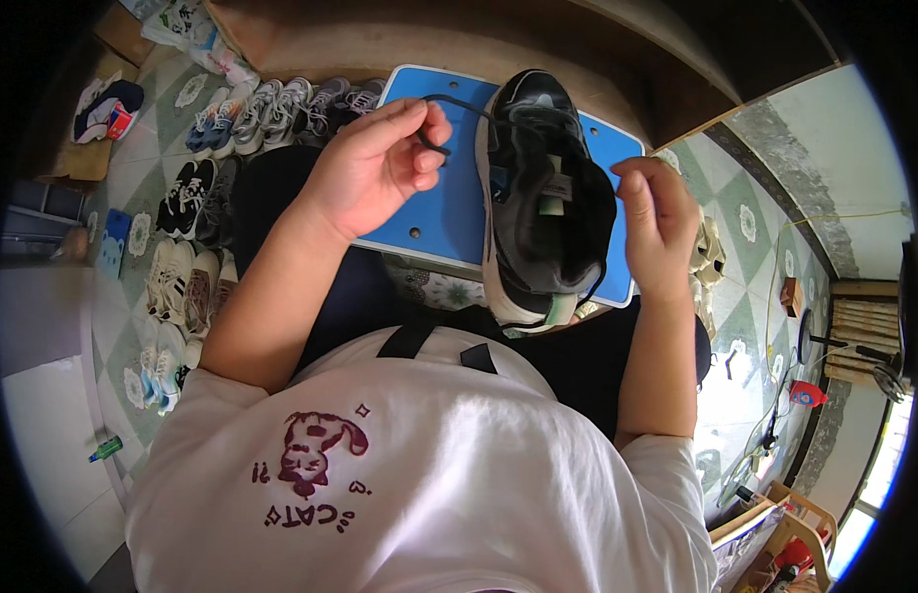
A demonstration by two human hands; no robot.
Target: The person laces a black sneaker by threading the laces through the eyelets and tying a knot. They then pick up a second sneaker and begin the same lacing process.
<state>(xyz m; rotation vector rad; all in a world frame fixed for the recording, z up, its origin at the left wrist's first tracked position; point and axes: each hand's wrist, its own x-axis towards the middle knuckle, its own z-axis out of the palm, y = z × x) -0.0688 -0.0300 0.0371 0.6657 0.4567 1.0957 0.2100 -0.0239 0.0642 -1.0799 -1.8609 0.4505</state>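
A black sneaker with a pale sole (551, 185) rests on a small blue table (448, 211), its toe pointing away from me and its opening facing up. To its left, my left hand (388, 159) pinches a black shoelace (459, 101) that runs from the front of the shoe; the lace's other part hangs by my curled fingers. My right hand (655, 222) is raised at the shoe's right side, thumb and index finger close together; whether a lace is between them cannot be told. A dark lace also trails around the heel, beside a pale green pull tab (562, 308).
Rows of paired shoes (273, 111) stand on the tiled floor at the left, with more pale shoes (707, 252) at the right. A wooden cabinet (459, 37) is beyond the table. Cables and a fan (807, 337) lie far right.
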